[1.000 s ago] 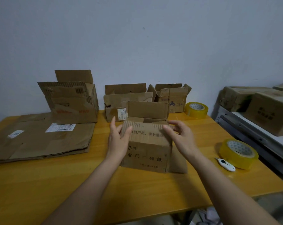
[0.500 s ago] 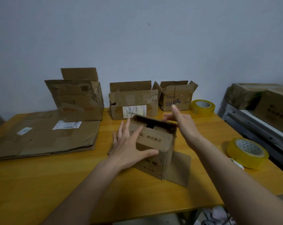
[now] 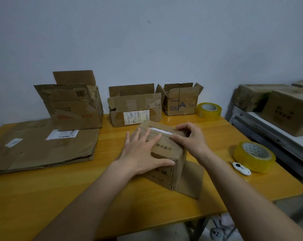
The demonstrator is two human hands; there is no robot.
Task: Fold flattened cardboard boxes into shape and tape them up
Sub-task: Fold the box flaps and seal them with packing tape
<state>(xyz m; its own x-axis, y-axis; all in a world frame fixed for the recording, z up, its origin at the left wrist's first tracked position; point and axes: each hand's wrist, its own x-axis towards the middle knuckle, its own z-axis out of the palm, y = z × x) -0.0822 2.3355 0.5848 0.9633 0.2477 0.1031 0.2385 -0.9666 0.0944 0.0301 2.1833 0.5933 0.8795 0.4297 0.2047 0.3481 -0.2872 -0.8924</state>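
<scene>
I had the small brown corrugated cardboard box [image 3: 166, 153] at the middle of the yellow wooden table [image 3: 42, 197], standing slightly turned, with one loose flap lying flat on the tabletop at about five o'clock from it. My left hand [image 3: 143, 153] lay flat on the near top flap, fingers straight and spread, pressing it down, the thumb reaching along the front top edge. My right hand [image 3: 190, 138] sat at the two o'clock corner of the box top, fingers curled over the far edge and gripping the flap there. A pale strip ran along the seam between my hands.

At three o'clock from the box, well apart, lay a roll of yellowish clear packing tape [image 3: 254, 156], and just beside it at its seven o'clock side rested a small white box cutter [image 3: 240, 168]. A second roll of the same tape [image 3: 209, 111] stood near the wall at one o'clock. Along the wall, from eleven to one o'clock, stood three opened brown cardboard boxes: a large torn one [image 3: 74, 108], a wide low one with a white label [image 3: 135, 110] and a small one with blue lettering [image 3: 180, 101]. At nine o'clock a stack of flattened brown cardboard sheets [image 3: 42, 146] lay on the table. Off the table at two o'clock, closed brown cartons [image 3: 286, 113] sat on a grey metal rack [image 3: 262, 133].
</scene>
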